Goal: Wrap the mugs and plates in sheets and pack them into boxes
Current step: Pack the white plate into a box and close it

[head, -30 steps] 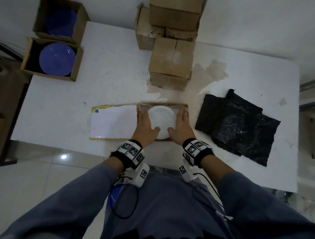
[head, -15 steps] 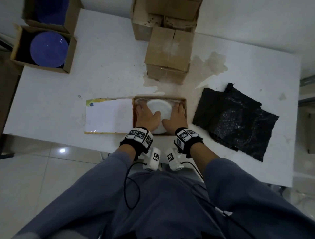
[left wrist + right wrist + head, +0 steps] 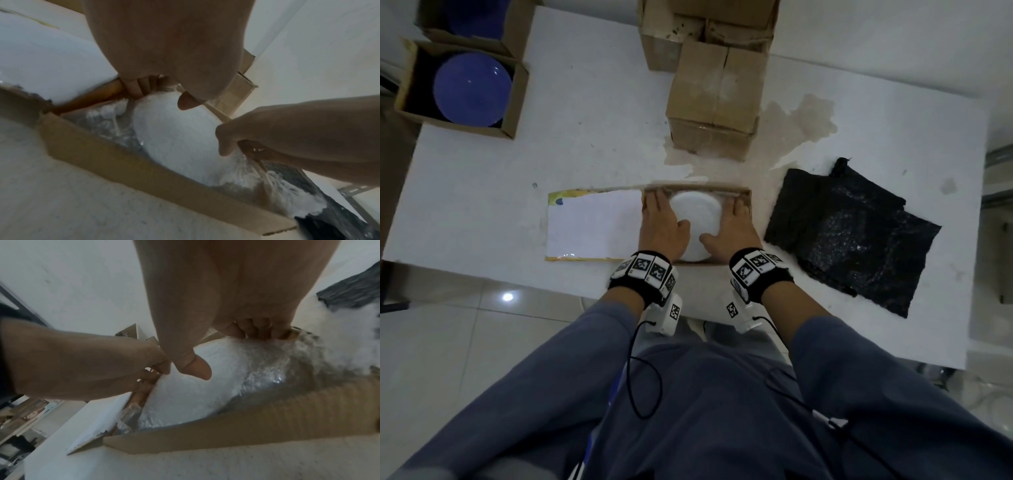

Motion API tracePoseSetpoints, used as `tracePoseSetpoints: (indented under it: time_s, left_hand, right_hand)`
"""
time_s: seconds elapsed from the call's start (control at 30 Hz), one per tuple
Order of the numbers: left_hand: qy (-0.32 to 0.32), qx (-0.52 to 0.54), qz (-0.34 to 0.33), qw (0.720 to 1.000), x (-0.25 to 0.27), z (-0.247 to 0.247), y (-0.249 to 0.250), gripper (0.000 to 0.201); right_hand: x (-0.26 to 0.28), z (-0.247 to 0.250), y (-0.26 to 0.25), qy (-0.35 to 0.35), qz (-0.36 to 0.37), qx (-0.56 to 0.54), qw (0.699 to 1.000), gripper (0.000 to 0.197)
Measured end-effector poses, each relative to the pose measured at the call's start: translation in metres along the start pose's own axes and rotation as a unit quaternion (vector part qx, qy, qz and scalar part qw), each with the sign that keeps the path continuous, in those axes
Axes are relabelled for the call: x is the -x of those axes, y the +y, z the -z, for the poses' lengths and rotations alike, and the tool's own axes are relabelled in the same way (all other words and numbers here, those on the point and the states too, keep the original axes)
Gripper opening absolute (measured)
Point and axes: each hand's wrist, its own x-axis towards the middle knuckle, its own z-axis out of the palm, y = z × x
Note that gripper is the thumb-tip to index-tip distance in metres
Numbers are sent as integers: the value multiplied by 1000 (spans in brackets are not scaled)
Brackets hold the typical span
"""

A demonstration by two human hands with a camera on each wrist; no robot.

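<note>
A plate wrapped in a white sheet (image 3: 697,224) lies in a shallow open cardboard box (image 3: 746,195) near the table's front edge. My left hand (image 3: 661,226) holds its left side and my right hand (image 3: 736,229) its right side. In the left wrist view my left hand (image 3: 160,97) has its fingers tucked down between the wrapped plate (image 3: 185,138) and the box wall, thumb on top. The right wrist view shows my right hand (image 3: 226,350) the same way, fingers curled over the far edge of the wrapped plate (image 3: 205,386).
The box's white-lined lid (image 3: 594,224) lies flat to the left. Black wrapping sheets (image 3: 852,233) are piled to the right. Closed cardboard boxes (image 3: 714,102) stand behind, by a stain. Two open boxes holding blue plates (image 3: 472,89) sit at the far left corner.
Both hands have stayed at the sides of the wrapped plate in the box. The thumbs have come in over its top, and the fingers sit deeper along the box walls.
</note>
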Motion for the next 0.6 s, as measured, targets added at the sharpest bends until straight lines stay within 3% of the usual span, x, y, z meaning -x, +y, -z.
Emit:
tracePoseSetpoints:
  time_s: [0.17, 0.3, 0.4, 0.47, 0.53, 0.6]
  left_hand:
    - [2, -36, 43, 998, -4, -2, 5, 65]
    - [-33, -24, 80, 996, -11, 0, 10, 69]
    - [-34, 12, 33, 999, -8, 8, 6, 61]
    - [46, 12, -16, 999, 2, 15, 2, 45]
    - [120, -49, -80, 988, 8, 22, 2, 42]
    - [81, -116, -118, 983, 2, 23, -3, 52]
  right_hand:
    - [-5, -1, -3, -9, -7, 40, 999, 107]
    - [-7, -1, 0, -29, -4, 34, 999, 111]
    - [-9, 7, 4, -51, -1, 18, 999, 96]
    - [-11, 13, 12, -34, 17, 45, 998, 69]
    - [-12, 18, 17, 4, 46, 103, 994, 57]
    - [-15, 16, 22, 28, 95, 175, 980, 62]
